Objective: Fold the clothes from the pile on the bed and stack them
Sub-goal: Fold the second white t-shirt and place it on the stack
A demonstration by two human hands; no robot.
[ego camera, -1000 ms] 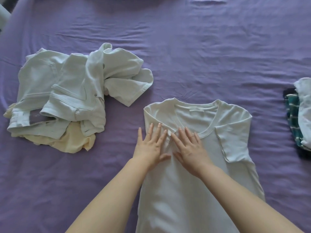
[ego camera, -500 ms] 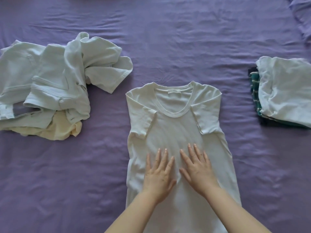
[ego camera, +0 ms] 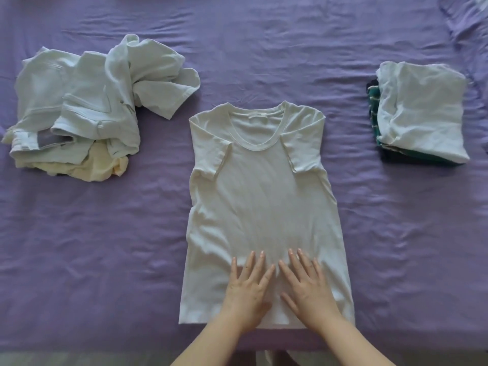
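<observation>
A white T-shirt [ego camera: 260, 196] lies flat on the purple bed sheet [ego camera: 264, 43], neck away from me, both short sleeves folded inward over the chest. My left hand [ego camera: 248, 291] and my right hand [ego camera: 306, 289] rest side by side, palms down and fingers spread, on the shirt's lower part near the hem. Neither hand grips the cloth. At the left sits the unfolded pile [ego camera: 87, 107]: pale blue-white garments over a yellow one. At the right stands the folded stack [ego camera: 422, 109], a white piece on top of green striped and dark ones.
The bed's near edge [ego camera: 105, 351] runs along the bottom of the view, with floor below it. Wrinkled sheet lies between the shirt and both heaps. A fold of purple bedding [ego camera: 467, 19] rises at the top right corner.
Both hands slid down the shirt from the collar to near the hem, flattening it. The view shifted, bringing the folded stack on the right fully into sight.
</observation>
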